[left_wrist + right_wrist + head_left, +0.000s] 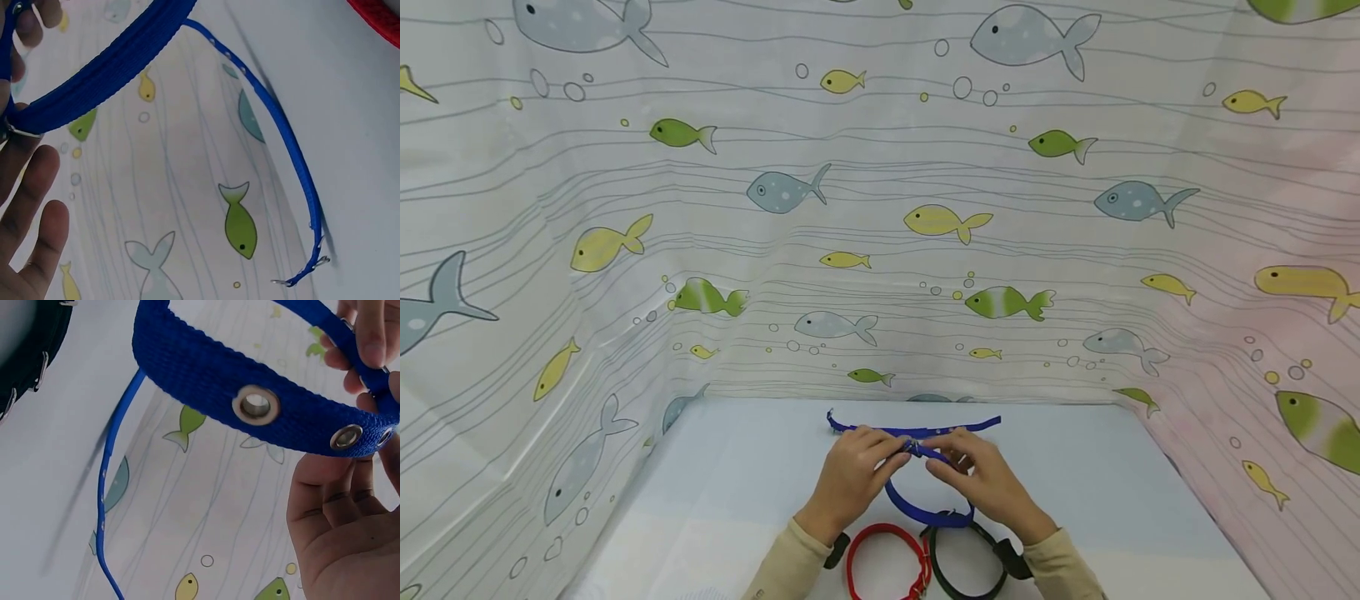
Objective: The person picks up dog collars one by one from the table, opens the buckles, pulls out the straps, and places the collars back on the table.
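A blue collar (917, 510) of woven webbing with metal eyelets is bent into a loop between both hands, above the white table. My left hand (859, 471) pinches it at the metal buckle end, thumb and fingers close together. From the other side my right hand (988, 479) grips the strap near the same spot. Large in the right wrist view, the collar's eyelet (256, 405) faces the camera, and my right-hand fingers (337, 494) curl under the band. In the left wrist view the collar (112, 69) crosses above the spread lower fingers (47, 231).
A second blue collar (981, 426) lies stretched out behind the hands. Toward the front, a red collar (852, 567) and a black collar (936, 567) lie in rings side by side. A fish-patterned curtain (880, 292) surrounds the white table (700, 483) at the back and sides.
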The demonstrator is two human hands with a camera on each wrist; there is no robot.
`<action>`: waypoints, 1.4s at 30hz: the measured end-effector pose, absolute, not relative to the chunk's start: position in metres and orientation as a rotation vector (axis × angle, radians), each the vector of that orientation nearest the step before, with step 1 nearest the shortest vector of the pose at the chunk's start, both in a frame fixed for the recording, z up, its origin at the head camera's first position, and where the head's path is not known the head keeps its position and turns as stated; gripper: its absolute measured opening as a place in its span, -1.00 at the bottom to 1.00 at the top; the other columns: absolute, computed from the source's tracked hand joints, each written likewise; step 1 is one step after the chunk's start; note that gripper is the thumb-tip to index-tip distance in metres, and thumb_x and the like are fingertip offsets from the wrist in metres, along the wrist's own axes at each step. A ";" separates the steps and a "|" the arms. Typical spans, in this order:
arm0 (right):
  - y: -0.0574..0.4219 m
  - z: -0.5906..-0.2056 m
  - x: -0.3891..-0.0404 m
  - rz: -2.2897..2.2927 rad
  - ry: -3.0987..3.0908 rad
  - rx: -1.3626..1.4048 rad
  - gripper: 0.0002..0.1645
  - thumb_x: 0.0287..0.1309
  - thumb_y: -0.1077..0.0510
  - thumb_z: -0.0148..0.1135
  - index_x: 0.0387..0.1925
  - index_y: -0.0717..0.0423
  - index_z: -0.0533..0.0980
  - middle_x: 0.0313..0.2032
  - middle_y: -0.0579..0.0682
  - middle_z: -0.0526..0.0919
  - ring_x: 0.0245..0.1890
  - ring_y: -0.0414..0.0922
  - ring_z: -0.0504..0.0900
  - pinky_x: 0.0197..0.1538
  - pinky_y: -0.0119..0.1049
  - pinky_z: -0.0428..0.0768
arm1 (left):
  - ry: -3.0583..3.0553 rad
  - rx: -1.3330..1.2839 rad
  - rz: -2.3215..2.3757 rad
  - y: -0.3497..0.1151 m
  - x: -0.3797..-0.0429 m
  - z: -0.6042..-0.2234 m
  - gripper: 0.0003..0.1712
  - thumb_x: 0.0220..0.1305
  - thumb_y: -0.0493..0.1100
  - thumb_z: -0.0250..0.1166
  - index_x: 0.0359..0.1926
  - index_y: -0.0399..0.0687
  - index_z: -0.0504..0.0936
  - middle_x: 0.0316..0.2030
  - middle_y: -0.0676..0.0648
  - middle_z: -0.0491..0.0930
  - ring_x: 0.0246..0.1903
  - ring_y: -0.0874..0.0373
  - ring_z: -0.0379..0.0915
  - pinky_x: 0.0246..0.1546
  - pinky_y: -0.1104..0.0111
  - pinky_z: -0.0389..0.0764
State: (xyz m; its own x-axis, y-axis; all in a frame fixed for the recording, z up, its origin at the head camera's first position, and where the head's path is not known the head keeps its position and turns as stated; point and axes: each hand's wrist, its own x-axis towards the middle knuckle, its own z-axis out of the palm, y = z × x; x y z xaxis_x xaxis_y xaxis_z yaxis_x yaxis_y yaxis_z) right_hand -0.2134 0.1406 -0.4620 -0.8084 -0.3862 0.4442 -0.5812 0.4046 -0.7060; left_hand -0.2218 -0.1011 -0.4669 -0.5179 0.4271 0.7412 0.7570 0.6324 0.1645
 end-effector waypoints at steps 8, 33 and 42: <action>0.143 -0.462 -0.213 1.361 -2.460 0.889 -0.60 0.42 0.05 0.25 0.24 -0.22 0.58 -0.37 -0.16 0.40 -0.48 -0.24 0.38 -0.45 -0.38 0.38 | -2.169 -0.877 -0.600 -0.104 -0.224 -0.467 -0.74 0.36 -0.01 0.38 -0.02 0.03 0.79 -0.24 0.13 0.73 -0.23 0.22 0.57 -0.19 0.30 0.62; 0.180 -0.474 -0.230 1.323 -2.444 0.532 -0.65 0.27 0.08 0.42 0.05 0.01 0.59 -0.14 -0.19 0.64 -0.12 -0.18 0.60 -0.13 -0.31 0.62 | -2.344 -0.533 -0.717 -0.146 -0.248 -0.469 -0.65 0.28 -0.12 0.46 0.09 0.02 0.73 -0.18 0.07 0.75 -0.22 0.13 0.62 -0.25 0.24 0.64; 0.201 -0.493 -0.253 1.254 -2.507 0.290 -0.71 0.28 0.10 0.40 0.00 -0.02 0.59 -0.24 -0.14 0.64 -0.18 -0.16 0.62 -0.14 -0.28 0.64 | -2.532 -0.356 -0.737 -0.173 -0.273 -0.483 -0.59 0.35 -0.12 0.39 0.20 0.05 0.66 -0.10 -0.01 0.74 -0.12 0.06 0.64 -0.16 0.12 0.64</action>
State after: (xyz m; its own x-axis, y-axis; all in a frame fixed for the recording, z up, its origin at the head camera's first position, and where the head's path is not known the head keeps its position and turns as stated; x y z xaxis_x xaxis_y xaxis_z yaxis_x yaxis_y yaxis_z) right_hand -0.2527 0.2006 -0.4928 -0.9275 -0.0371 0.3721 -0.3201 0.5933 -0.7386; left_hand -0.2727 -0.1726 -0.4829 -0.8530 0.1122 0.5097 0.3683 0.8214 0.4356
